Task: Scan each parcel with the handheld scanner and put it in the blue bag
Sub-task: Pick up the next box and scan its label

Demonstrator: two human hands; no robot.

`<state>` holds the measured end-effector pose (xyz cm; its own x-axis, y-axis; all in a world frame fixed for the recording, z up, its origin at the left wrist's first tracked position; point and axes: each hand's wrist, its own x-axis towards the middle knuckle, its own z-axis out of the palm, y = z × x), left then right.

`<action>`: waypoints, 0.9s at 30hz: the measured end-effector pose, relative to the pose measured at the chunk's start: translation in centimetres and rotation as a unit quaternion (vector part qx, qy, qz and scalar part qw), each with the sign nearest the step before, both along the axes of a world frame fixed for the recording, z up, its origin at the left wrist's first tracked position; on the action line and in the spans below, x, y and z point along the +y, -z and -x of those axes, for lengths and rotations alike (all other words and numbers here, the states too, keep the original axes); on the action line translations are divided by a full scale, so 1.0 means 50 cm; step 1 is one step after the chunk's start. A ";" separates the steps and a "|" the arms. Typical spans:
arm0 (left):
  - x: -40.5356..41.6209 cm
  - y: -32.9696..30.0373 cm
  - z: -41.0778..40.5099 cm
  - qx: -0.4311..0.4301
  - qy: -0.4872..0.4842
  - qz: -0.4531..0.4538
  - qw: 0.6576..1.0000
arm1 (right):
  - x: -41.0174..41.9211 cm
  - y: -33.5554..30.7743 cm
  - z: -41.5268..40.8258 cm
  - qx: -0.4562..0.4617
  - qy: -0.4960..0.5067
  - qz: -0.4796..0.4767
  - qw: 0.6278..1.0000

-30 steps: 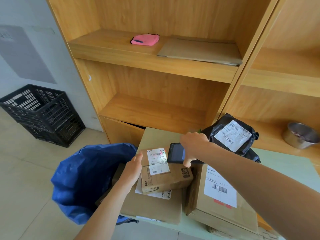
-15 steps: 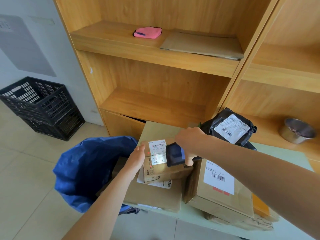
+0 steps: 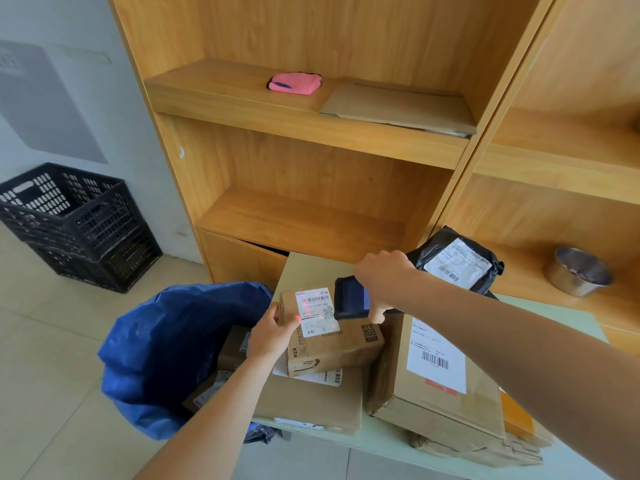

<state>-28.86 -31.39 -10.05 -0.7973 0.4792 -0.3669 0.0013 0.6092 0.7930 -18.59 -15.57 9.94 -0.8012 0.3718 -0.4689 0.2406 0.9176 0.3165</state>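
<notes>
- One small cardboard parcel (image 3: 329,336) under scan, atop the stack directly between both hands; red aiming dots speckled across its white label (image 3: 314,308).
- Left hand (image 3: 273,332) cupped against the parcel's left face, thumb on the top edge near the label, fingers bent around the side.
- Right hand (image 3: 382,280) wrapped from above around the handheld scanner (image 3: 349,303), black and blocky, nose just right of the label.
- Probably light and rigid: taped corrugated board, matte, crisp corners, enough friction for a one-handed pinch across the short sides.
- Best hold likely thumb on top, fingers down the left face, clear of the label.
- Blue bag (image 3: 166,348) gaping just left of the left hand, thin crinkled plastic, floppy rim, boxes already inside.
- Right of the scanning hand: larger box (image 3: 440,379) with dented lower edges, likely heavier, a two-handed lift; beyond it a black poly mailer (image 3: 457,263), soft, slick, wrinkled.
</notes>
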 end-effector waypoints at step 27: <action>0.007 0.013 0.012 -0.009 -0.004 -0.001 1.000 | -0.006 0.018 0.059 0.022 -0.002 -0.107 0.994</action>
